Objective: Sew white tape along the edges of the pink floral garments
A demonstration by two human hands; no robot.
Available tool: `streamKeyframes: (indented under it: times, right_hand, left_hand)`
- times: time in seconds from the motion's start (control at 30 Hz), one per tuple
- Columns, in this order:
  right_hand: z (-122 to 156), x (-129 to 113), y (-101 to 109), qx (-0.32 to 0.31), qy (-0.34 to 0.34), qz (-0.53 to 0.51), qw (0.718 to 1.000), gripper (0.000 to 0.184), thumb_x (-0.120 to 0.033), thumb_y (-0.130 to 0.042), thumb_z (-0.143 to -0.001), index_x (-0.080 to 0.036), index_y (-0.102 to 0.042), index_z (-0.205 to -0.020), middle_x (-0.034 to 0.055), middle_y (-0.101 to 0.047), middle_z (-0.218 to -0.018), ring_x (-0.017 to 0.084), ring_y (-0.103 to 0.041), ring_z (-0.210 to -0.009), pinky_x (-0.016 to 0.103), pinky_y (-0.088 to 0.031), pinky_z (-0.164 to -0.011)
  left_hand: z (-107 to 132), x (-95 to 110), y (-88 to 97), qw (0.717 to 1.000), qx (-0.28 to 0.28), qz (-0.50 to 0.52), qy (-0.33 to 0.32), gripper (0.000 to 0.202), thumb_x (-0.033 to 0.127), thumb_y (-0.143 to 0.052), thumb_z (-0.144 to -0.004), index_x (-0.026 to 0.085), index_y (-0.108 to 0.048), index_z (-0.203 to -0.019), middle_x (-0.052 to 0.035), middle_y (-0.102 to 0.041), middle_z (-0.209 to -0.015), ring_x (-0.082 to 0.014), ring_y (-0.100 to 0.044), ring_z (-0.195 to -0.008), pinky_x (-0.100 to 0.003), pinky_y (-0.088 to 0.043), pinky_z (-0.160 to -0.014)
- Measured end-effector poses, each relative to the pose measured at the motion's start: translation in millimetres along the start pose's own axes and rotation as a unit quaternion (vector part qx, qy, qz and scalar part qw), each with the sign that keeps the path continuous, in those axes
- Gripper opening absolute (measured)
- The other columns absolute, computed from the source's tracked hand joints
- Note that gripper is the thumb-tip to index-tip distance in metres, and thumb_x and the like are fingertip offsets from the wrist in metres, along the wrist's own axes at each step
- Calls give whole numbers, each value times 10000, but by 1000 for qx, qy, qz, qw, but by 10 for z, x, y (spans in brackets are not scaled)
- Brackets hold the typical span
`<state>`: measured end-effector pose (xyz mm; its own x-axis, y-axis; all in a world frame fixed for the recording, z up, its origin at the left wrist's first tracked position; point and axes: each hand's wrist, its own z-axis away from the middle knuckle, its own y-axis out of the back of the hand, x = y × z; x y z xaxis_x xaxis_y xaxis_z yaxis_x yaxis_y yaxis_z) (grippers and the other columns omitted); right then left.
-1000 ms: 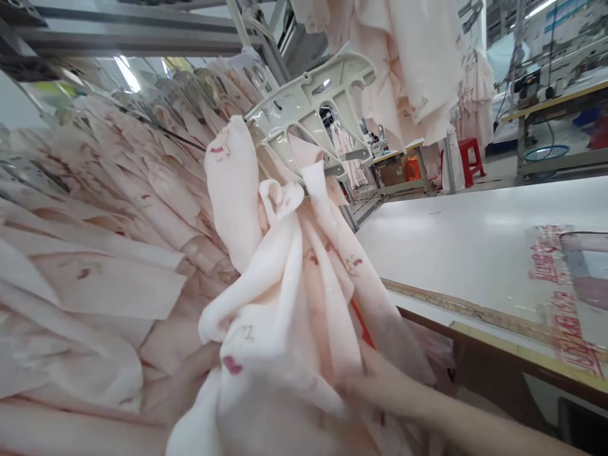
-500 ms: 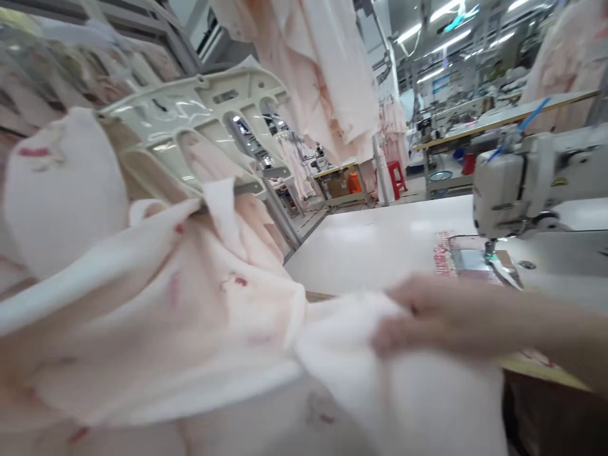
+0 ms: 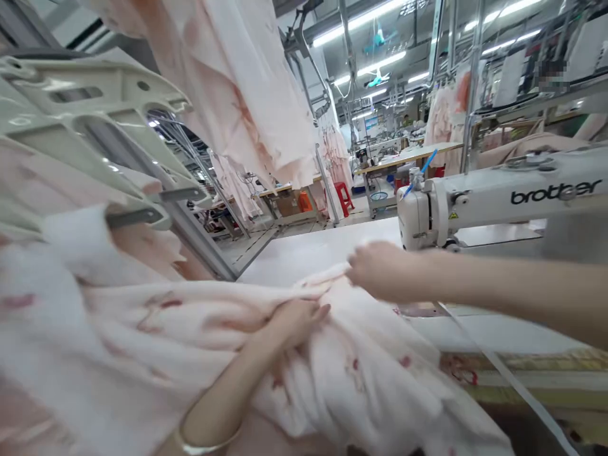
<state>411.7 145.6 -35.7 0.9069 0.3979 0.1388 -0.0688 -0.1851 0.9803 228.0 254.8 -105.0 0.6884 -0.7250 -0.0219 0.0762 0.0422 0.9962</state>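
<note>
A pale pink garment [image 3: 190, 323] with small red printed motifs spreads across the front of the view, gathered into folds. My left hand [image 3: 297, 320] has its fingers closed on bunched cloth near the middle; a bracelet [image 3: 211, 448] circles that wrist. Just beyond it and to the right, my right hand [image 3: 377, 271] is closed on the upper edge of the same garment, slightly blurred. Behind the right forearm stands a white sewing machine [image 3: 503, 196], its needle area hidden by that arm. The white sewing table [image 3: 299, 250] lies behind both hands.
At left, a cream plastic hanger rack [image 3: 109, 126] carries cloth close to the garment. More pale pink garments [image 3: 256, 82] hang overhead. A white strip [image 3: 508, 373] runs down at the lower right. Farther off are a red stool [image 3: 342, 197] and other worktables [image 3: 408, 157].
The view has swung right, showing more of the sewing machine. My left hand has come into view on the cloth. The garment now lies more bunched, and my right hand grips its upper edge.
</note>
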Motion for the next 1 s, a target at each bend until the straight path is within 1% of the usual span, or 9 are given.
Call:
streamKeyframes:
  times: [0.1,0.2,0.27,0.33,0.43,0.6,0.73,0.83,1.0]
  right_hand:
    - [699,-93,-605,-42,16,0,999,82,-88,-629,-661,-113,-596,-732,100,-598,-794,228,-567,-802,352,-456,-731]
    - [1108,-251,-1090,35,32,-71,996,274,-68,-532,-676,-157,-575,-931,78,-587,-983,194,-561,-832,315,-450,-740]
    - [1192,-359,-1274,117,25,-101,988,296,-69,-483,-670,-171,-556,-938,58,-588,-977,181,-563,-772,289,-450,-664]
    - [1202,-418,-1316,168,5,-112,979,264,-51,-443,-677,-173,-547,-887,45,-596,-908,179,-558,-721,278,-439,-614]
    - [1202,-340,-1164,147,-12,-161,976,258,-13,-377,-724,-179,-536,-841,29,-588,-854,172,-552,-740,271,-436,-637]
    - [1210,-115,-972,171,-108,-216,955,153,-184,-438,-876,-192,-547,-982,45,-569,-994,175,-556,-838,285,-464,-683]
    - [1172,-315,-1265,134,-120,-158,971,390,-251,-740,-635,-174,-559,-972,37,-586,-877,205,-568,-699,309,-488,-562]
    - [1157,-503,-1545,170,-90,-142,971,154,-141,-564,-740,-194,-529,-880,16,-571,-842,176,-546,-668,276,-457,-534]
    - [1057,-594,-1643,199,-99,-127,967,317,-235,-518,-766,-149,-461,-1065,67,-571,-994,199,-576,-757,293,-477,-565]
  left_hand:
    - [-157,-39,85,1000,22,-1,16,408,296,-290,-893,144,-659,-808,-115,-661,-815,-266,-624,-794,-360,-456,-723]
    - [-419,190,84,998,23,23,-56,340,205,-465,-806,212,-555,-1133,-76,-551,-1174,-233,-552,-1021,-313,-415,-850]
    - [-609,381,28,992,-25,47,-115,448,182,-591,-704,262,-546,-1143,-31,-541,-1180,-200,-561,-986,-264,-429,-818]
    - [-759,525,-29,983,-78,74,-148,309,156,-646,-640,232,-634,-940,0,-624,-947,-162,-589,-805,-236,-452,-703]
    - [-917,570,-54,980,-85,120,-131,44,175,-638,-712,155,-605,-693,29,-582,-660,-111,-541,-616,-235,-449,-614]
    - [-1251,232,-47,977,71,194,50,222,304,-457,-909,108,-559,-887,5,-568,-714,-91,-545,-576,-238,-479,-549]
    - [-1418,-17,-106,955,184,193,126,218,285,-469,-903,115,-525,-1028,-51,-580,-926,-137,-586,-753,-299,-513,-655]
    - [-1310,15,-157,964,202,152,81,221,212,-471,-888,122,-503,-1087,-80,-547,-1071,-192,-554,-942,-397,-466,-820]
    - [-1061,273,-183,987,37,76,-140,56,174,-567,-749,173,-623,-746,-40,-593,-973,-201,-553,-951,-352,-400,-907]
